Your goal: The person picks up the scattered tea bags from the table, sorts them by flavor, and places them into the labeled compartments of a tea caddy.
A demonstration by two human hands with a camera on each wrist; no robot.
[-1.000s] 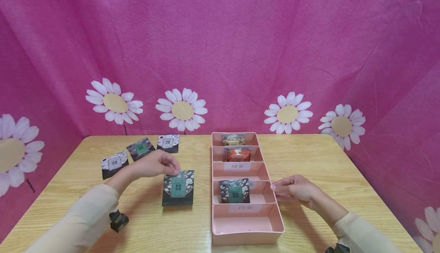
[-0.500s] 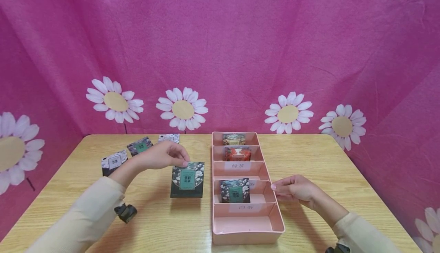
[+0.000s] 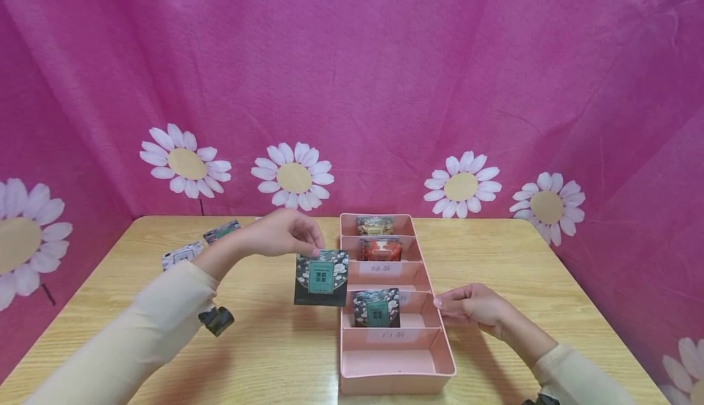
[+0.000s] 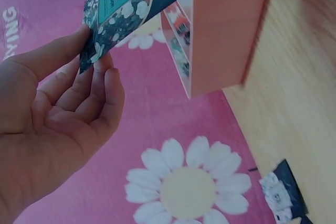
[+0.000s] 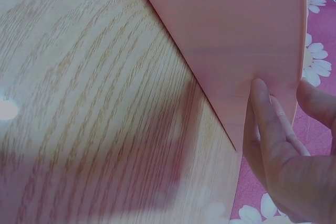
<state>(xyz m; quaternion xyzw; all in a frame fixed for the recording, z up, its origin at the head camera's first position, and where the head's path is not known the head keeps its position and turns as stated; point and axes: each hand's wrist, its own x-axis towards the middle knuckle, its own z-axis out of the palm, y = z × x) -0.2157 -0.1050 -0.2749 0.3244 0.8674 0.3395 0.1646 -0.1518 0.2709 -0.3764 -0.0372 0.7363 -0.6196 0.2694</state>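
Observation:
My left hand (image 3: 286, 234) pinches a dark green floral tea bag sachet (image 3: 321, 277) by its top edge, between thumb and fingers. The sachet hangs upright at the left edge of the pink divided box (image 3: 396, 383), overlapping its rim in the head view. My right hand (image 3: 475, 306) holds the box's right side, thumb at the rim and fingers against the outer wall (image 5: 226, 51). A matching green sachet (image 3: 376, 308) stands in the compartment second from the front. Red sachets (image 3: 381, 250) and a yellow-labelled sachet (image 3: 375, 226) stand in the two rear compartments.
A white-and-black sachet (image 3: 183, 255) and a dark green-labelled one (image 3: 222, 232) lie at the table's back left, partly behind my left arm. Handwritten labels (image 3: 381, 269) mark the box dividers. A pink daisy-print cloth (image 3: 374, 87) hangs behind the wooden table (image 3: 495, 246).
My left hand has carried the green sachet rightward and up, toward the box. It now covers nearly all of the rear white sachet on the table. My right hand has stayed on the box.

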